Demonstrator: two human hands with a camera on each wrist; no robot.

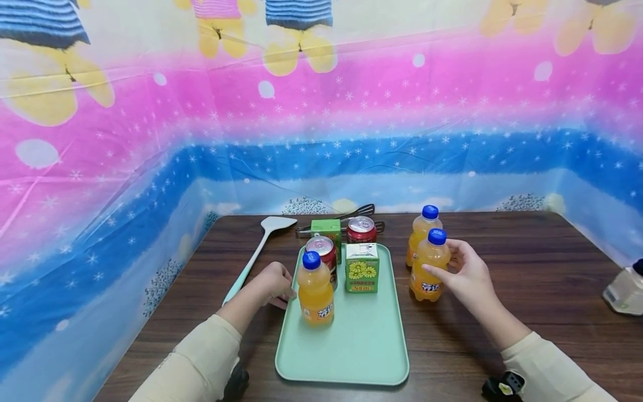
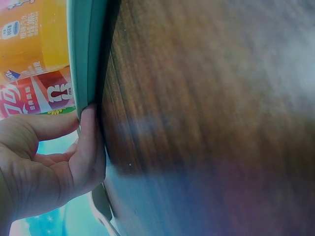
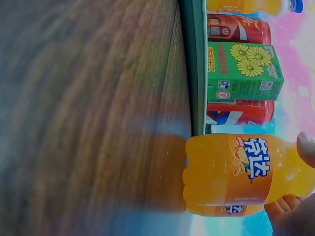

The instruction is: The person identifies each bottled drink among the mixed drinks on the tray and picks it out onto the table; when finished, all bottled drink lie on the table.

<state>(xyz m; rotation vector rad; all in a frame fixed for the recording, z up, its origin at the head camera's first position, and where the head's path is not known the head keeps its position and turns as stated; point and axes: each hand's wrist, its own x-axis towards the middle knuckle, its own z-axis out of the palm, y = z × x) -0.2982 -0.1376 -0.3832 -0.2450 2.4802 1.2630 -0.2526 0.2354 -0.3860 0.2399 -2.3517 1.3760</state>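
Observation:
My right hand (image 1: 469,273) grips an orange soda bottle (image 1: 429,276) with a blue cap, thumb on the near side, right of the tray. Just behind it stands a second orange soda bottle (image 1: 422,226). My left hand (image 1: 275,283) pinches the left rim of the light green tray (image 1: 361,349); in the left wrist view its thumb (image 2: 56,126) lies at the rim's inner side. On the tray, close to that hand, another orange soda bottle (image 1: 315,298) stands upright. Behind it are a red soda can (image 1: 326,251) and a green drink carton (image 1: 361,273) with yellow flowers.
A second red can (image 1: 361,230) and another green carton (image 1: 326,226) stand at the tray's far end. Black slotted utensils (image 1: 364,210) lie behind them. A pale turnover spatula (image 1: 253,259) lies left of the tray. At the table's right edge stands a dark-capped container (image 1: 625,290).

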